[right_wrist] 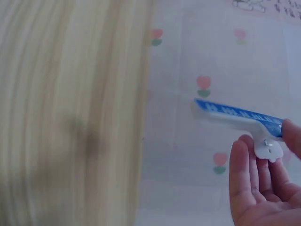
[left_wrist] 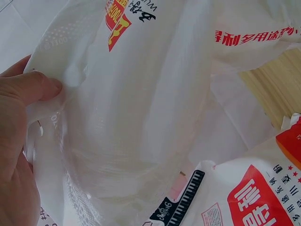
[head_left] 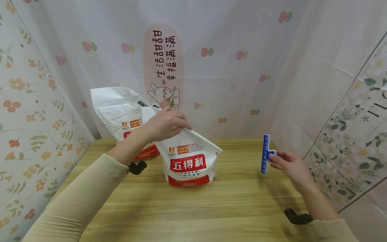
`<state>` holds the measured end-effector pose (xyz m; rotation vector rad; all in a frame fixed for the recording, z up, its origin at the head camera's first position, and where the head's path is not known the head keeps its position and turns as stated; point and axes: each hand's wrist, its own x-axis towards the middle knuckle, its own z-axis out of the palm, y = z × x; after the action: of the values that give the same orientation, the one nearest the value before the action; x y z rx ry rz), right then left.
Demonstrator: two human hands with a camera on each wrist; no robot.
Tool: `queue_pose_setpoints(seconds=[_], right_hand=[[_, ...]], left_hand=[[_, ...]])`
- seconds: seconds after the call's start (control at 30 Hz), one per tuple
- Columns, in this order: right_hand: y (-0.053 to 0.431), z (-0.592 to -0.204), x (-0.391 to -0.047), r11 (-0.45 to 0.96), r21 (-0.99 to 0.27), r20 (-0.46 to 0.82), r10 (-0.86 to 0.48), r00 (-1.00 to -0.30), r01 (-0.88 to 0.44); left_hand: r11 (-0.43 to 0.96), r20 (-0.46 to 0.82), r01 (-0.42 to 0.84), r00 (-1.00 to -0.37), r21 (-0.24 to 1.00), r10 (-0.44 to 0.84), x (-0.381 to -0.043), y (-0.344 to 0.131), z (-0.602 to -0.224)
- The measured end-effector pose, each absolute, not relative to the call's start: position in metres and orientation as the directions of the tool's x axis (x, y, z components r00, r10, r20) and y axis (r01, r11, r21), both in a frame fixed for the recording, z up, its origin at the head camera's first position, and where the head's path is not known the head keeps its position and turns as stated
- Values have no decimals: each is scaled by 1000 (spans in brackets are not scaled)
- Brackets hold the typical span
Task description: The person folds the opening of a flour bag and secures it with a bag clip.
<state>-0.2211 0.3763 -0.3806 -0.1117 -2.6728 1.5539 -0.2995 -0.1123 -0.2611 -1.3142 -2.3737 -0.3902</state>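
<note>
A white flour bag with red label panels stands on the table, its upper part bent over to the left. My left hand grips the top of this bag; in the left wrist view the thumb presses on the white plastic. Off to the right, my right hand holds a blue and white bag clip by its handle, above the table and apart from the bag. Up close in the right wrist view, the clip has a long blue bar and a white handle between thumb and fingers.
Behind and left of the front bag stands a second white flour bag, partly hidden by it and my arm. A black clip lies across its upper part. Printed curtains enclose the wooden table at the back and sides.
</note>
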Motion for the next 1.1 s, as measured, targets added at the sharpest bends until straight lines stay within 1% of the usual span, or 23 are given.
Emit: queue_pose_setpoints(seconds=[0.27, 0.5, 0.83, 1.1], right_hand=[[350, -362, -222, 520, -854, 62, 119, -991, 9], [331, -346, -221, 553, -827, 186, 102, -977, -100], [303, -325, -220, 612, -733, 388, 19, -921, -296], [281, -308, -219, 671, -644, 507, 15, -862, -367]], left_hand=[[514, 473, 857, -469, 41, 745, -299, -111, -260], [521, 469, 853, -478, 44, 743, -299, -112, -260], [524, 459, 851, -485, 50, 744, -299, -111, -258], [517, 467, 855, -478, 50, 744, -299, -111, -259]])
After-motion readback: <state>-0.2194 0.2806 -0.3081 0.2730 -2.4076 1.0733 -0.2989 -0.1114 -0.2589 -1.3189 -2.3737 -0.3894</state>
